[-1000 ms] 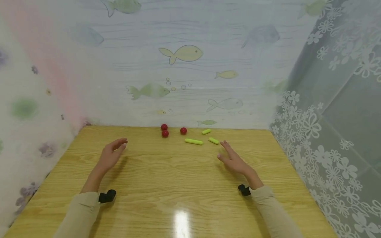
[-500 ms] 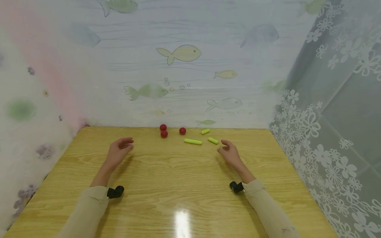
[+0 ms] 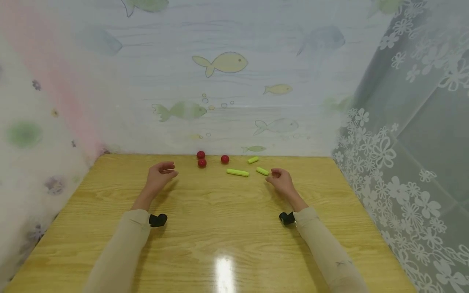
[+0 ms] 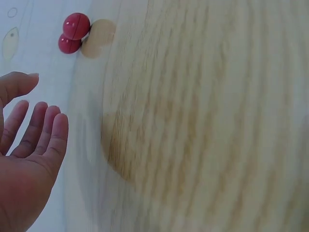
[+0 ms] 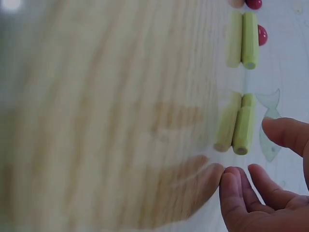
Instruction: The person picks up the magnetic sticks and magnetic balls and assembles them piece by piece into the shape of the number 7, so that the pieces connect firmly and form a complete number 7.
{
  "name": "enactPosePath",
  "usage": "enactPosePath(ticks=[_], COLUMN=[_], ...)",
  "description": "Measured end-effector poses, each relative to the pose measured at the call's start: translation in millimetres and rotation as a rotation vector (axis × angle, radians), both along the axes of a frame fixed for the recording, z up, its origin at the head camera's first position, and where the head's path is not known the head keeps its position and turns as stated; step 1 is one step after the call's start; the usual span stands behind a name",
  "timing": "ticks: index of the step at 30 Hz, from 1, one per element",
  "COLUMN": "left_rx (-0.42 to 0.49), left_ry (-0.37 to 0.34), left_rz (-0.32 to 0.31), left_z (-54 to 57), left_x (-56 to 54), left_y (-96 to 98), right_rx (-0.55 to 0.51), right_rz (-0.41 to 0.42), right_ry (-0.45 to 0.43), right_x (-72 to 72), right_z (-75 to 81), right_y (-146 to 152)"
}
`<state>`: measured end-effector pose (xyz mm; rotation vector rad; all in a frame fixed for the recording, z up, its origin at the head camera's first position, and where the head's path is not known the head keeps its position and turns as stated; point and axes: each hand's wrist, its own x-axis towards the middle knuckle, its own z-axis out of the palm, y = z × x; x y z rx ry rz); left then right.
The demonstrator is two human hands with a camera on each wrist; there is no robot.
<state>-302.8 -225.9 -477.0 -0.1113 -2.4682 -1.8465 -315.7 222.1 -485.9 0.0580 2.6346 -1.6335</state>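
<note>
Head view, and here are both hands over a glossy wood-grain table (image 3: 220, 219), palms turned inward, neither one holding anything. The left hand (image 3: 160, 177) is out on its own side, fingers softly bent, a wide gap between thumb and fingers, well short of the red balls. And there they are at the far edge: a rear ball (image 3: 200, 154) with a front ball (image 3: 202, 163) close against it, and a lone ball (image 3: 225, 159) just to the right of the pair.

Over to the right hand (image 3: 283, 182), much nearer its mark! Fingers loosely curved, thumb apart from them with a moderate gap, and just beyond the fingertips lies the near short rod (image 3: 262, 171), yellow-green and set at a slant. Whether the fingertips touch the table, I cannot tell. Behind it sits the far short rod (image 3: 253, 160), angled the other way; to the left, the long rod (image 3: 237, 172) lies nearly sideways.

Left wrist view: the balls shine, a seam across the nearer one. Right wrist view: flat facets along the short rod, clear space between it and the thumb. A fish-print curtain (image 3: 227, 93) backs it all.
</note>
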Motion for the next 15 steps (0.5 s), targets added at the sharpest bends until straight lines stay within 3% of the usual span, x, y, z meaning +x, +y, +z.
enactPosePath(ticks=[9, 15], left_rx=[-0.031, 0.013], left_ry=[-0.1, -0.085], left_rz=[0.035, 0.037], left_z=[1.3, 6.3], left_x=[-19.3, -36.6], left_y=[17.1, 32.5], right_rx=[-0.009, 0.011], right_rz=[0.051, 0.014], right_ry=[-0.012, -0.007], right_x=[-11.2, -20.0], right_z=[-2.3, -3.8], right_y=[-2.7, -3.5])
